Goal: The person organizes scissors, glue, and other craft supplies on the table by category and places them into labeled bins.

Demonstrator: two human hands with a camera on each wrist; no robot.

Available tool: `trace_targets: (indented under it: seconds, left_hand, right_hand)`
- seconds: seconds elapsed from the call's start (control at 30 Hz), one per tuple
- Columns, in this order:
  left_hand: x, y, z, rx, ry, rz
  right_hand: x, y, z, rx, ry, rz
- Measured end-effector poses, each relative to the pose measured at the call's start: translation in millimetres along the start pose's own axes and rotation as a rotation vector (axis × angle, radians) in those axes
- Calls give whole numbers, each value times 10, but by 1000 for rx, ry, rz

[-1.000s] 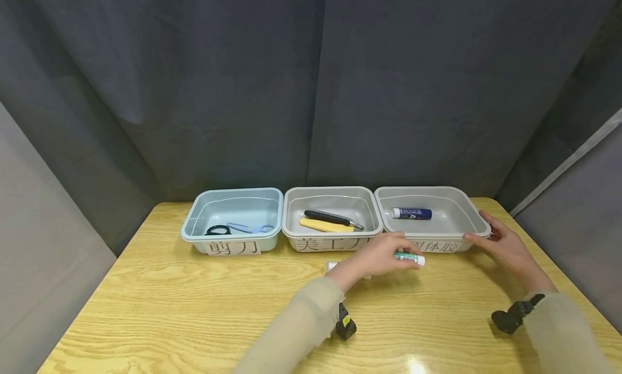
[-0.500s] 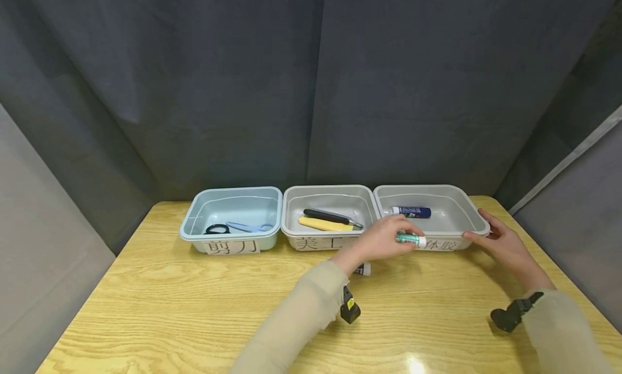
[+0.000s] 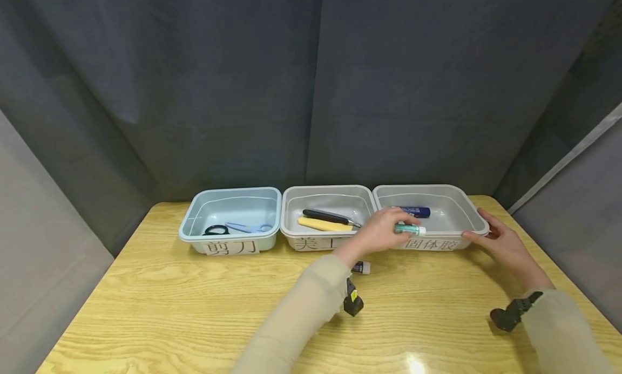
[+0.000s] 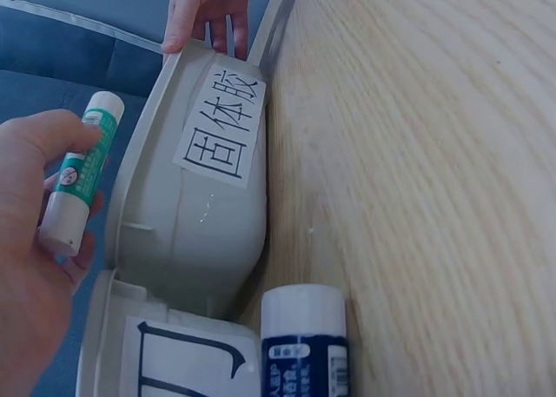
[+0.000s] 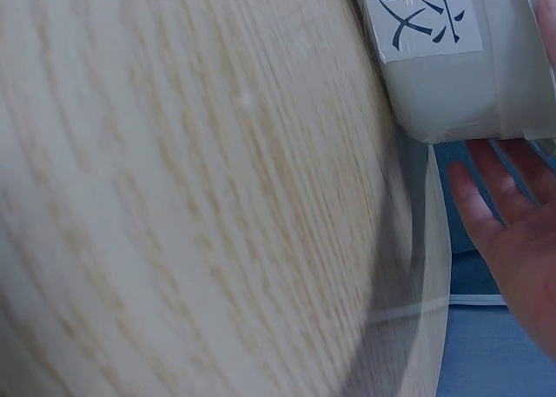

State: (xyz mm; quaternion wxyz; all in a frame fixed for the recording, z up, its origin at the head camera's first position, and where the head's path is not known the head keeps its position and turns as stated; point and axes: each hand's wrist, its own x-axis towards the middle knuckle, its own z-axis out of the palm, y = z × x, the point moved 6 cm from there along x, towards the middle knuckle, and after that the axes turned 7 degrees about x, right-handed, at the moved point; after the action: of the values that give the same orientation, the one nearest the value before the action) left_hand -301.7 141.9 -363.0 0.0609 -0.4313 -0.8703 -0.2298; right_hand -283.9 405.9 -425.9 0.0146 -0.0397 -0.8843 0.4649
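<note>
My left hand pinches a green and white glue stick over the front rim of the right grey bin. In the left wrist view the glue stick tilts between thumb and fingers, beside the bin wall. My right hand holds that bin's right front corner, thumb on the front rim and fingers along the side. Inside the bin lies a dark blue glue stick, partly hidden by my left hand. Another dark blue glue stick with a white cap lies on the table below my left wrist.
Left of it, a middle grey bin holds a yellow and a black utility knife. A light blue bin at the left holds scissors. All stand in a row on the wooden table before a dark curtain.
My left hand has lifted the green glue stick from in front of the right bin up to its front rim. The right hand stays at the bin's corner.
</note>
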Motion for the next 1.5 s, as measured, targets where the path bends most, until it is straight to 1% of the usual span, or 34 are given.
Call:
trace_targets:
  seconds: [0.1, 0.2, 0.33, 0.43, 0.6, 0.77, 0.87, 1.0, 1.13, 1.3, 1.5]
  left_hand:
    - [33, -2, 28, 28, 19, -7]
    - [69, 4, 54, 61, 23, -23]
    - [102, -4, 66, 51, 28, -77]
    - [116, -30, 84, 37, 39, -120]
    - [135, -48, 123, 40, 51, -156]
    - [165, -39, 114, 33, 83, -185]
    - [181, -31, 111, 31, 93, -191]
    - [190, -27, 130, 36, 72, -205]
    - [184, -34, 156, 55, 51, -226]
    - [177, -33, 157, 69, 52, -210]
    - [157, -41, 157, 27, 41, -194]
  right_hand:
    - [-3, -6, -4, -13, 2, -3]
    - [-11, -10, 0, 5, 0, 1]
    - [-17, -12, -2, 18, 1, 0]
    - [-7, -2, -8, -1, 7, -7]
    - [8, 14, -17, -3, 10, -28]
    - [8, 15, -21, -8, 10, -28]
    - [4, 8, -16, -17, 9, -20]
    - [3, -5, -8, -29, 13, -13]
    - [2, -3, 3, -6, 14, -12]
    - [14, 13, 7, 26, 7, -5]
    - [23, 38, 1, 11, 11, -5]
